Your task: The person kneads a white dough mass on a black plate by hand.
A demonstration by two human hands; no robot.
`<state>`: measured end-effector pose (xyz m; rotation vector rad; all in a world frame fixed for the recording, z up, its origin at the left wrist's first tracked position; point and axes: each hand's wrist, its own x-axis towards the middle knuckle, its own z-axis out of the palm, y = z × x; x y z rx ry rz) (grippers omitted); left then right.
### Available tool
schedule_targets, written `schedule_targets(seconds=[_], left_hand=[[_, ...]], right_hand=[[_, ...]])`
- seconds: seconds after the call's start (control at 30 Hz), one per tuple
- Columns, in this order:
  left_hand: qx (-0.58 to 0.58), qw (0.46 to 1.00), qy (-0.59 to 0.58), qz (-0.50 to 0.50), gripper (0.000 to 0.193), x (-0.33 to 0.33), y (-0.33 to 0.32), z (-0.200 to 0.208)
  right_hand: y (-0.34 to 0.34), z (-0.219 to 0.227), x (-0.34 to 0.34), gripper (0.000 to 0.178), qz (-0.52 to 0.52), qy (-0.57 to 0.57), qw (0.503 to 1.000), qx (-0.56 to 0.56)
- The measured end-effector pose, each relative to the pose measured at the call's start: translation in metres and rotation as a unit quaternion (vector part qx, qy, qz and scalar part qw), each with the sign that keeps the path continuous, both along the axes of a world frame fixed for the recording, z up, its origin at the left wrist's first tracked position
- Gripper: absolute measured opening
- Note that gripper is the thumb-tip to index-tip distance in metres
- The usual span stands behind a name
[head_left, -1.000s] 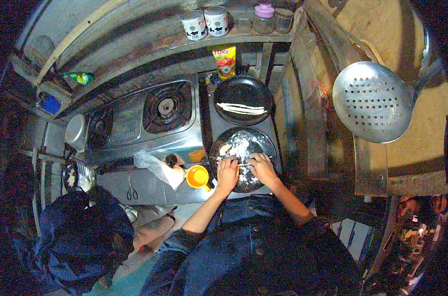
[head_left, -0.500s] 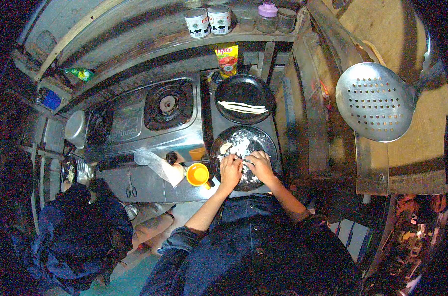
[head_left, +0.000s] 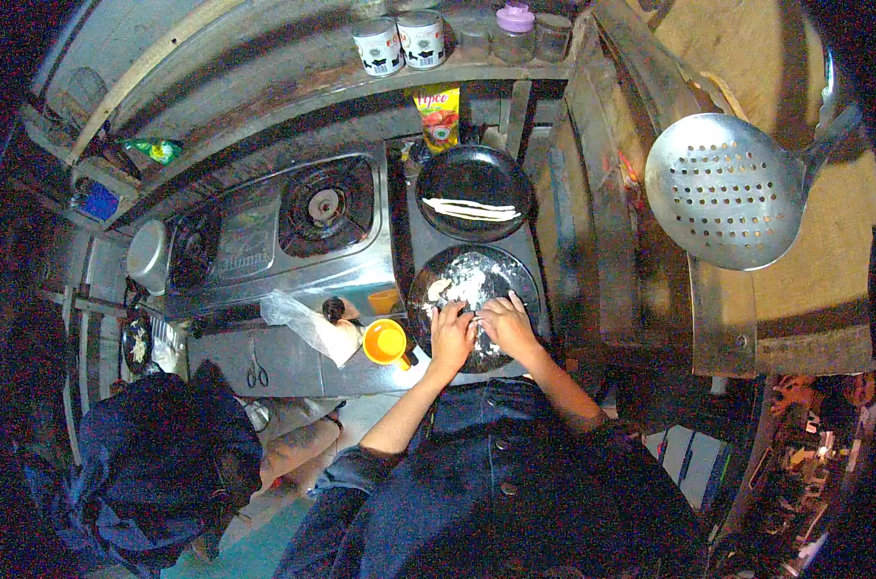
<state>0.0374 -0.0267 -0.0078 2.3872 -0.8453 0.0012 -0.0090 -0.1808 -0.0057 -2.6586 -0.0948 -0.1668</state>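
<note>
Both my hands work low over a black round plate (head_left: 523, 270) dusted with white flour (head_left: 472, 275). My left hand (head_left: 451, 340) has its fingers bent and pressed together near the plate's middle. Close beside it, my right hand (head_left: 508, 326) is curled the same way, its fingertips almost meeting the left ones. A pale bit of dough shows between the fingertips; most of it is hidden under them. A small dough lump (head_left: 439, 288) lies on the flour beyond my left hand. On the farther black plate (head_left: 476, 174) rest several long white dough strips (head_left: 472, 209).
Left of the plate stand an orange cup (head_left: 385, 342) and a plastic bag of white powder (head_left: 336, 338). Scissors (head_left: 256, 370) lie farther left, below a two-burner gas stove (head_left: 254, 232). A perforated metal skimmer (head_left: 727, 193) hangs at right. Another person (head_left: 158, 463) is at lower left.
My right hand has shifted slightly left over the floured plate, closer to my left hand. The view has moved a little; the other things stay in place.
</note>
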Motion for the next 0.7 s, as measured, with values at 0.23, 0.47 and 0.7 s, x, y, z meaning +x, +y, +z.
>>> schedule_targets(seconds=[0.23,0.47,0.7], left_hand=[[0.155,0.983,0.033,-0.087,0.066,-0.027,-0.004,0.001],[0.156,0.986,0.003,-0.055,0.074,0.000,-0.031,-0.015],[0.170,0.981,-0.023,-0.086,0.074,-0.012,-0.019,-0.013]], right_hand=[[0.006,0.023,-0.026,0.051,-0.032,0.058,0.997,-0.044],[0.001,0.029,-0.025,0.058,-0.132,0.054,0.990,0.006],[-0.002,0.022,-0.032,0.058,-0.080,0.060,0.995,-0.015]])
